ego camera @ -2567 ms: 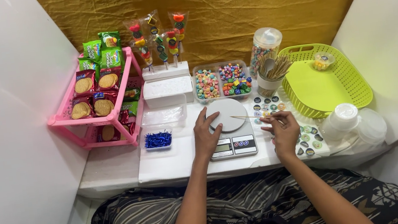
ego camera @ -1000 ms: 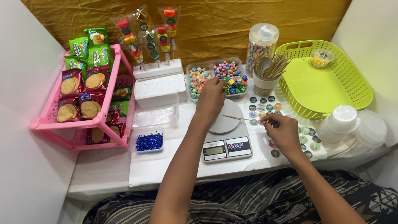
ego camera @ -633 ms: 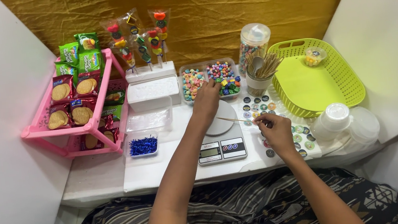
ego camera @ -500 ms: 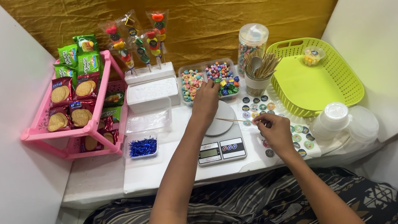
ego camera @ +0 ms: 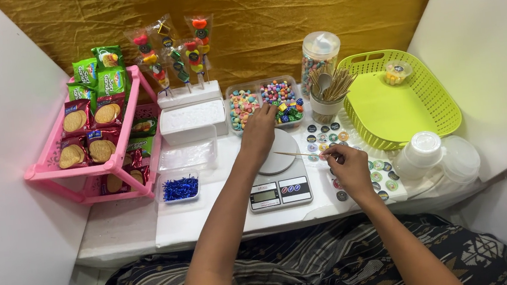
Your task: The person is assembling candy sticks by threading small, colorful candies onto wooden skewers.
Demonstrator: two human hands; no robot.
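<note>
The left hand [ego camera: 259, 132] reaches past the kitchen scale [ego camera: 279, 181] into the clear candy tray [ego camera: 264, 101], fingers curled down among the coloured sweets; whether it has one pinched yet I cannot tell. The right hand [ego camera: 348, 166] pinches a thin wooden skewer [ego camera: 297, 154], its tip pointing left over the scale's plate, near the left wrist. This looks like the picking step: next, I'd judge, a sweet must be brought back and pushed squarely onto that tip.
</note>
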